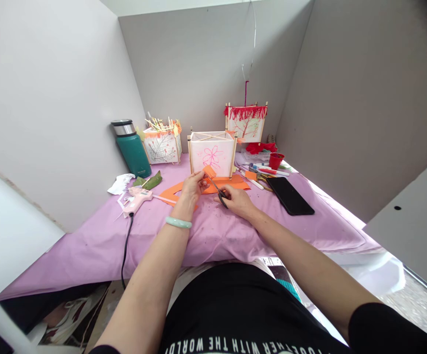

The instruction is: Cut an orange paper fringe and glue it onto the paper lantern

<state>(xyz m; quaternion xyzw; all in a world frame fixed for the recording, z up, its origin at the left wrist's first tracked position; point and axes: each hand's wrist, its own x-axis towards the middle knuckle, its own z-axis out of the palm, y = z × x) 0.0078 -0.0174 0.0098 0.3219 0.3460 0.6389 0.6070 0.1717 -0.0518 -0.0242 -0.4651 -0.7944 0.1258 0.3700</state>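
Between its thumb and fingers, my left hand (194, 187) pinches a small piece of orange paper (209, 171). My right hand (237, 200) grips black-handled scissors (222, 198), and their blades point up and left at the paper's lower edge. Whether the blades are closed on the paper is too small to tell. Beneath and behind the hands, larger orange paper pieces (231, 185) lie on the purple cloth (213, 231). Just beyond stands a white box-shaped lantern (211, 153) with wooden stick edges and a pink flower drawn on it.
Left are a pink glue gun (139, 196) with a black cord, green leaves (152, 181), a teal bottle (134, 152) and a stick-filled paper box (162, 146). Right are a black phone (290, 195), markers (272, 171) and a red cup (276, 160). A red-fringed lantern (246, 123) hangs behind.
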